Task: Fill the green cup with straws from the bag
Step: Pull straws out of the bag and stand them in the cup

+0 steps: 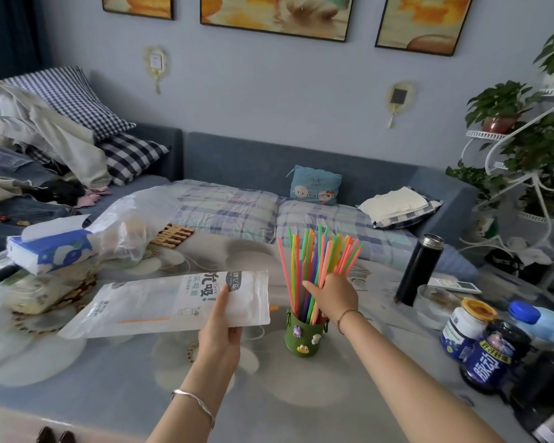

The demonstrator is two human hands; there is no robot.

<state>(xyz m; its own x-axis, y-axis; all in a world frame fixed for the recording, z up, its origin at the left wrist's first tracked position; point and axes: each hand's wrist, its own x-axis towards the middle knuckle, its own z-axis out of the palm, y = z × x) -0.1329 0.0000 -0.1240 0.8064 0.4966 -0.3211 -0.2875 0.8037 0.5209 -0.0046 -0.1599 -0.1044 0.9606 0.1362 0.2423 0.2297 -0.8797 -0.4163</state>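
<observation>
A green cup (304, 338) with small animal charms stands on the table just right of centre. Several bright straws (317, 260) stand upright in it, fanning out at the top. My right hand (333, 297) wraps around the bundle from the right, just above the cup's rim. My left hand (221, 327) pinches the open end of the white plastic straw bag (173, 302), thumb on top, holding it flat above the table left of the cup. One orange straw (144, 320) shows through the bag.
A black flask (419, 270), a glass ashtray (435, 303) and several bottles and jars (486, 346) crowd the table's right side. A tissue pack (50, 251) and a crumpled clear bag (131, 222) lie at the far left. A sofa runs behind the table.
</observation>
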